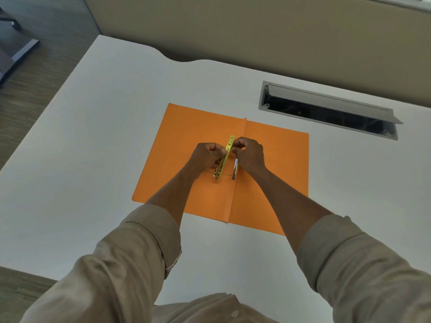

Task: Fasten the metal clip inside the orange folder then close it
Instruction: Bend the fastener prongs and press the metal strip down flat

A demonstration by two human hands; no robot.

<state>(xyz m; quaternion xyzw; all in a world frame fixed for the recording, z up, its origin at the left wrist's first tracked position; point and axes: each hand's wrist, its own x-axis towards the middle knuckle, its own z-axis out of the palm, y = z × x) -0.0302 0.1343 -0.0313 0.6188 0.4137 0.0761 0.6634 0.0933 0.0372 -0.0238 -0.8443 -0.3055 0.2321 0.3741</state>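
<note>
The orange folder (186,141) lies open and flat on the white table (93,159), its fold running down the middle. A gold metal clip bar (225,159) stands tilted on edge just left of the fold. My left hand (206,156) pinches the bar from the left at its middle. My right hand (249,155) pinches it from the right near its upper end. A silver metal prong (235,169) sticks up from the folder beside my right hand, close to the bar's lower end. Part of the bar is hidden by my fingers.
A grey cable tray with its lid open (326,110) is set into the table at the back right. The table's curved back edge (186,60) meets a beige partition. To the left the table ends above a wooden floor with a grey stand (16,52).
</note>
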